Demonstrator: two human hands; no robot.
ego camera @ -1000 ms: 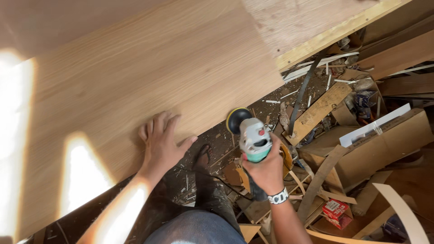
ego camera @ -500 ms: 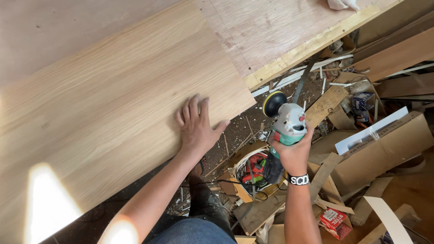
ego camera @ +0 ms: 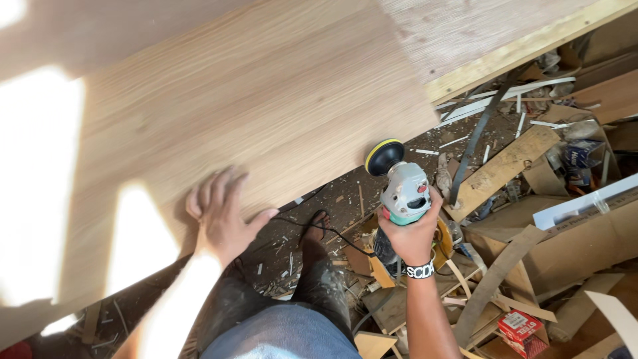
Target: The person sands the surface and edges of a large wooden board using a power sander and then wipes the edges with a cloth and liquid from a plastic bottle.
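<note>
Near the edge of the wooden panel (ego camera: 252, 100), the left hand (ego camera: 222, 213) is laid flat, fingers spread, while the angle grinder (ego camera: 402, 189) is gripped tightly by the right hand (ego camera: 412, 233).

Left hand (ego camera: 222, 213) flat on near edge of large pale oak-veneer board (ego camera: 239, 126); right hand (ego camera: 413, 234) right of it, off the board, gripping grey-green angle sander (ego camera: 402, 189) above scrap-strewn floor (ego camera: 332, 199); cardboard box (ego camera: 565, 239) further right.

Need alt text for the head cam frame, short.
Seen from above, a person's left hand lies flat on a large wooden panel near its edge, while the right hand grips a corded angle grinder just off that edge. Wood offcuts and cardboard boxes litter the floor.
</note>
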